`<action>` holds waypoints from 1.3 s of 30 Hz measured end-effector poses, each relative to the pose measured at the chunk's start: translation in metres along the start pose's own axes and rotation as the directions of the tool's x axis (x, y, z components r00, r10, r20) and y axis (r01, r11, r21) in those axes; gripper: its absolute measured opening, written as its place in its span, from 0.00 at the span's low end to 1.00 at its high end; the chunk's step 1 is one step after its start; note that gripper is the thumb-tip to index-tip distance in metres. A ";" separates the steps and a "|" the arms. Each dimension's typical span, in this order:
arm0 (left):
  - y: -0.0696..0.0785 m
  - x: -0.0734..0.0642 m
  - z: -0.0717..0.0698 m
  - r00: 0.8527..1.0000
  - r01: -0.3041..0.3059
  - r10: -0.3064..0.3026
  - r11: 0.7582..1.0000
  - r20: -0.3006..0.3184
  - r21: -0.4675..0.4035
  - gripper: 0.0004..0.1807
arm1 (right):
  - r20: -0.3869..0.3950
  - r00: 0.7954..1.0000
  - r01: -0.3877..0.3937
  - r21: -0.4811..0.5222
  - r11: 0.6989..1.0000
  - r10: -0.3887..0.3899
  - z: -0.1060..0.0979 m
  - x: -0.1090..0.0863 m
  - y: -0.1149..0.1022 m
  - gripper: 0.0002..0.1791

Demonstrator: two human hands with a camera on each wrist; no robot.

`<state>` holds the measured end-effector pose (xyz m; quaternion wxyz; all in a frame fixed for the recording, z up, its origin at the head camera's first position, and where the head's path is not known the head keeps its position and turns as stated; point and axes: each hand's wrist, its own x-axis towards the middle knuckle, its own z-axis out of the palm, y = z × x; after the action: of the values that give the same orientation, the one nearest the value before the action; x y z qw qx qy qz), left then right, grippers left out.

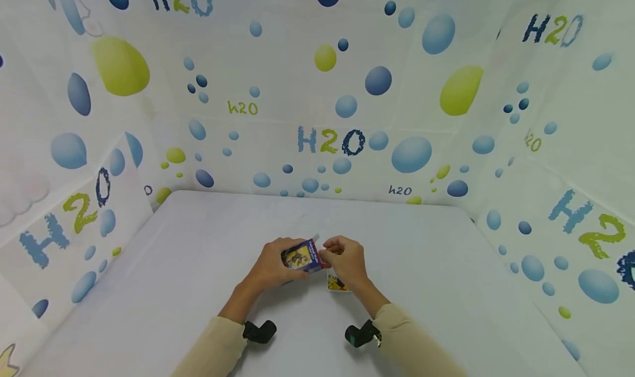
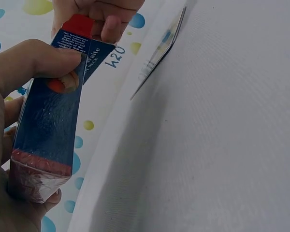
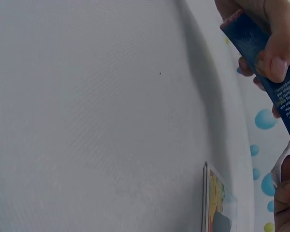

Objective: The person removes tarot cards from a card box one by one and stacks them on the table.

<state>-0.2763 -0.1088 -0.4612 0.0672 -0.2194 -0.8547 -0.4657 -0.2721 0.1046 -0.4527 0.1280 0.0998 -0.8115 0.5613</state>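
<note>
Box (image 1: 300, 257) gripped by left hand (image 1: 273, 262), long axis aimed right at the right hand (image 1: 347, 261), red flap (image 2: 79, 26) seemingly pinched there.

head looks down; wrist views seemingly share box (image 2: 50, 125).

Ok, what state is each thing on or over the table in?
Box: off the table, tilted.
Flap: sticking out at the box's end.
Cards: flat on the table, picture up; number unclear.
Left grip: curled round the box.
Right grip: fingers curled at the flap; hold unclear.
</note>
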 end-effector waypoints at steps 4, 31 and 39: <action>0.000 -0.001 0.001 1.000 0.006 -0.006 1.000 -0.010 0.004 0.41 | 0.019 1.000 -0.013 -0.010 1.000 0.013 0.004 -0.001 0.002 0.07; 0.000 0.000 0.003 0.999 -0.053 0.053 0.999 -0.002 0.012 0.40 | 0.000 0.997 -0.073 -0.015 0.997 0.073 0.017 0.001 0.003 0.07; -0.002 0.001 0.001 0.999 -0.042 0.042 0.999 -0.005 0.002 0.40 | 0.005 0.996 -0.093 -0.013 0.996 0.093 0.018 0.003 -0.002 0.03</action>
<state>-0.2777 -0.1086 -0.4634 0.0794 -0.2363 -0.8502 -0.4638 -0.2758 0.0871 -0.4561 0.1000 0.0630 -0.8191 0.5614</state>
